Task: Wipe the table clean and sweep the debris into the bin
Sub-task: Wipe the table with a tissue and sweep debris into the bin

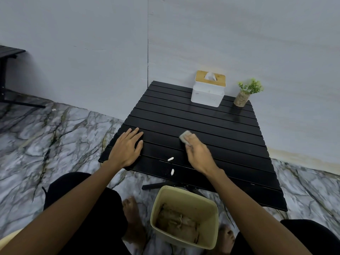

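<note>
At the far left edge, part of another black slatted piece of furniture [8, 52] stands against the pale wall [92, 43], well apart from everything else, on a grey marble-patterned floor [46, 135]. Moving right, the left hand [127, 148] lies palm-down on the near left corner of the black slatted worktop [202, 116], its fingers [135, 133] stretched flat and held loosely together, gripping nothing, the thumb set slightly apart toward the right. Just right of that hand, two small white pieces of debris sit on the front slats: one piece [170, 159] lies on the worktop between the two hands, and the other piece [172, 172] rests nearer the front edge, directly below the first. Beneath that edge, on the floor, a pale green bin [185, 216] stands open with crumpled brownish waste inside; bare feet [131, 216] show on either side of it, and dark-clad knees frame the bottom of the view. Right of the debris, the right hand [199, 153] presses a small grey sponge [186, 138] against the worktop, the fingers curled over it and closed on its near side, so only its far end shows. Farther back, near the wall, a white tissue box [207, 94] with a wooden lid stands on the rear slats with a tissue poking up, and just beside it to the right a small green plant [247, 91] sits upright in a speckled pot at the rear right corner.
</note>
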A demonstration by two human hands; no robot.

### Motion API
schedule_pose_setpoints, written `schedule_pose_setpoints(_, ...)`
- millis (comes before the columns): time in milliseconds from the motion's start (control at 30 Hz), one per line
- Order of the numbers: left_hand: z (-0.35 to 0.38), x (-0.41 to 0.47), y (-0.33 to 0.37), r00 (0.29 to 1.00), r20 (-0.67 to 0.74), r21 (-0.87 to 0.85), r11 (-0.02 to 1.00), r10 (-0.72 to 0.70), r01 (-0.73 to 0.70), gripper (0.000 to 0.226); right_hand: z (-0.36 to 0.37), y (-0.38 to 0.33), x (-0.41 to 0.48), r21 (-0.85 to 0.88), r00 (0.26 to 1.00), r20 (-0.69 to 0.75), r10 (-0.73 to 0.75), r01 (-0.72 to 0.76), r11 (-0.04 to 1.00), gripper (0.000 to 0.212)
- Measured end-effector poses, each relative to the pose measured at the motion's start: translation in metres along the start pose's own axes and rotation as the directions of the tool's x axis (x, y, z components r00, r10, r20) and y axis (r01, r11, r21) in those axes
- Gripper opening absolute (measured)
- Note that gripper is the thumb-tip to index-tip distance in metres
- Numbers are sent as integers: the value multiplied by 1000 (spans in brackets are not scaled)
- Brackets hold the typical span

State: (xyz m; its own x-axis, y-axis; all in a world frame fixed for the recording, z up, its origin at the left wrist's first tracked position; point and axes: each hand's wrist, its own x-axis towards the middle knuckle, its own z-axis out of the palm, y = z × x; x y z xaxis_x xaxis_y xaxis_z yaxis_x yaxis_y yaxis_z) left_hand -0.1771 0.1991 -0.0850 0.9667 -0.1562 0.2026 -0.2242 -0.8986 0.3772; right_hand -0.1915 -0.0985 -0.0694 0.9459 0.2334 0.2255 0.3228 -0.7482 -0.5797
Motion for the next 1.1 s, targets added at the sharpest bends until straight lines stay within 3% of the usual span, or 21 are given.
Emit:
schedule_pose_setpoints(167,-1,0,-1,1000,4,9,1000,-2,2,49,13,-27,0,120,926,264,-270,246,962,42)
schedule_pose_setpoints(533,-1,-1,1,1000,1,24,1000,-4,4,58,-9,-38,-71,275,870,348,-349,262,925,39)
schedule_pose_setpoints(633,-1,-1,0,1000,3,20,1000,-4,4,61,-13,-35,-82,356,915,272,-297,191,915,37)
schedule_pose_setpoints(767,-2,-2,1,1000,10,21,1000,-14,14,60,-27,-21,-86,371,993,22,-119,102,923,35)
schedule_pose_setpoints(833,-3,-2,1,1000,8,24,1000,-15,15,63,-35,-1,-83,291,989,-137,48,-6,957,34)
schedule_pose_setpoints(900,-3,-2,0,1000,7,25,1000,-11,10,64,-38,23,-76,161,941,-257,220,-183,970,38)
schedule_pose_setpoints(1000,-2,-1,2,1000,8,30,1000,-7,7,63,-25,29,-59,3,897,-237,373,-383,924,48)
schedule_pose_setpoints(1100,-1,0,1,1000,7,28,1000,-4,4,60,-1,6,-43,1,948,-171,269,-273,962,43)
